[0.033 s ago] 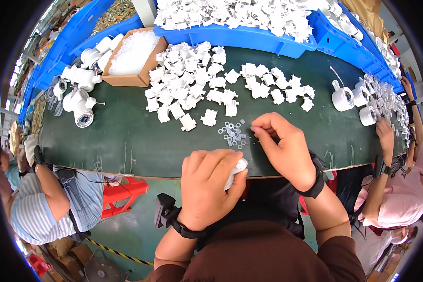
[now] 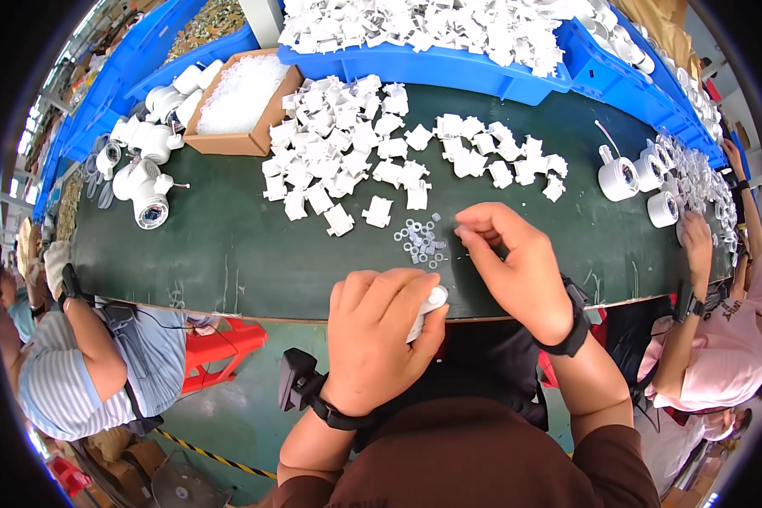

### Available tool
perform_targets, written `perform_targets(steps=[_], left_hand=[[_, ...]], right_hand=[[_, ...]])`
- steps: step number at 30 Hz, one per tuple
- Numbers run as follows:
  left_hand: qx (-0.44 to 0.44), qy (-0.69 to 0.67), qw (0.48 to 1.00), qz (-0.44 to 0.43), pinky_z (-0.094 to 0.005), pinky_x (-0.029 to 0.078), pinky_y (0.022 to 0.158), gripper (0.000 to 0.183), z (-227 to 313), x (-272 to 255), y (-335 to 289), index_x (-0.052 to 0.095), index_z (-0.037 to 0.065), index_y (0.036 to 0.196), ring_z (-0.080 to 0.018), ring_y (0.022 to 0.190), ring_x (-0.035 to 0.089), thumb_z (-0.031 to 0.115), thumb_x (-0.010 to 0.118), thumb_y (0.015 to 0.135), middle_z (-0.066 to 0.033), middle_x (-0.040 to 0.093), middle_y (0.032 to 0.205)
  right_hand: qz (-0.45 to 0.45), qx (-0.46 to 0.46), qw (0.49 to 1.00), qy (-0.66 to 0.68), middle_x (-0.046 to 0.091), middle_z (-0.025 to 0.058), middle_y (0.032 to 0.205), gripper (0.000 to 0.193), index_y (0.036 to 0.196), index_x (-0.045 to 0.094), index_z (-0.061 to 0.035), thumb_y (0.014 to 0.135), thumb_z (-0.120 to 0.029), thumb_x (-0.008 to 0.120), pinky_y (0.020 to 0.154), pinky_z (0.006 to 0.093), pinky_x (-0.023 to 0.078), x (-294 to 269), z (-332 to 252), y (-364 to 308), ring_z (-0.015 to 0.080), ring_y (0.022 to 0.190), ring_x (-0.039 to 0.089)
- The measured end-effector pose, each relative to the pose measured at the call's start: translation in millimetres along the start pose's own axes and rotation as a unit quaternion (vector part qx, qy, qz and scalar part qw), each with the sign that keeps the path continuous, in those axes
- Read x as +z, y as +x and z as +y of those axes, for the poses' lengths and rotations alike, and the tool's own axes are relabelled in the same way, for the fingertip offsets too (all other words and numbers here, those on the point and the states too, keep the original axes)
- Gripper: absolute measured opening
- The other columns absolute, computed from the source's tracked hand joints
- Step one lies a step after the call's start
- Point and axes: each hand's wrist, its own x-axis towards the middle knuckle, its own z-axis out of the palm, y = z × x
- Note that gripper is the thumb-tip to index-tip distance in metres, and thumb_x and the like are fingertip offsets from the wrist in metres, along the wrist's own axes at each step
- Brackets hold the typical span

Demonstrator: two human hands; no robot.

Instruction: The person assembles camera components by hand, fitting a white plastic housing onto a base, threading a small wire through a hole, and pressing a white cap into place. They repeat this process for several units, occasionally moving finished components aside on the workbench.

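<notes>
At the table's near edge, my left hand [image 2: 379, 339] is closed around a small white plastic part [image 2: 437, 296]. The part's round end pokes out between thumb and forefinger; the palm covers the remainder. My right hand [image 2: 516, 267] is over the table, thumb and forefinger tips pinched together. Whatever they hold, if anything, is too small to make out. Just left of those fingertips lies a little heap of clear rings [image 2: 420, 240]. Behind the rings, white plastic brackets [image 2: 330, 140] are piled up, and a smaller cluster of them [image 2: 491, 148] spreads to the right.
Blue bins [image 2: 423, 72] of white parts line the back of the green table [image 2: 229, 245]. A cardboard box [image 2: 237, 142] of clear pieces and white camera-like housings [image 2: 151, 199] sit at left. More housings [image 2: 618, 176] stand at right. Co-workers sit on both sides.
My right hand has shifted very slightly to the right. The white part in my left hand has moved a few pixels with it; everything else on the table looks the same.
</notes>
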Motion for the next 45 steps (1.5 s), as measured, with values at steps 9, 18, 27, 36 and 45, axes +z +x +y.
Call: perform_targets(steps=[9,18,27,36,45], left_hand=[[-0.005,-0.013,1.000,-0.011,-0.0402,0.049,0.079,0.031,-3,3,3,0.071,0.006,0.106,-0.0305,0.092,0.060,0.007,0.078,0.076,-0.0085,0.066,0.110],[-0.002,-0.019,1.000,-0.013,-0.0417,0.049,0.079,0.040,-8,1,-2,0.060,0.006,0.106,-0.0331,0.094,0.061,0.004,0.078,0.071,-0.0134,0.063,0.114],[0.013,-0.023,1.000,0.014,-0.0420,0.049,0.079,0.048,-6,8,-3,0.057,0.008,0.110,-0.0321,0.093,0.061,0.002,0.081,0.068,-0.0118,0.064,0.113],[0.021,-0.051,0.995,0.080,-0.0392,0.048,0.075,0.036,-13,14,-7,0.063,0.010,0.099,-0.0278,0.087,0.060,0.001,0.082,0.070,-0.0074,0.066,0.100],[0.056,-0.071,0.994,-0.056,-0.0450,0.050,0.087,0.028,-39,-28,-9,0.067,0.009,0.091,-0.0324,0.099,0.062,0.003,0.082,0.068,-0.0082,0.067,0.103]], right_hand=[[-0.144,0.103,0.956,0.232,0.063,0.0073,0.114,0.017,0.110,0.076,-0.0007,0.098,0.002,0.065,0.089,0.0278,0.054,-10,-25,-31,0.0135,0.100,0.064],[-0.200,0.183,0.897,0.348,0.067,0.0086,0.116,0.014,0.110,0.074,0.0012,0.098,0.000,0.067,0.090,0.0289,0.054,-6,-23,-20,0.0141,0.102,0.065],[-0.176,0.168,0.926,0.288,0.068,0.0100,0.114,0.026,0.123,0.062,0.0023,0.098,-0.001,0.066,0.091,0.0293,0.054,6,-18,-25,0.0131,0.102,0.065],[-0.146,0.166,0.918,0.329,0.070,0.0088,0.110,0.015,0.114,0.066,0.0038,0.102,0.000,0.059,0.091,0.0291,0.055,6,-22,-26,0.0139,0.102,0.066],[-0.156,-0.008,0.981,0.113,0.071,0.0066,0.105,0.010,0.107,0.071,-0.0054,0.098,-0.006,0.066,0.084,0.0293,0.052,-13,-16,-27,0.0178,0.097,0.067]])
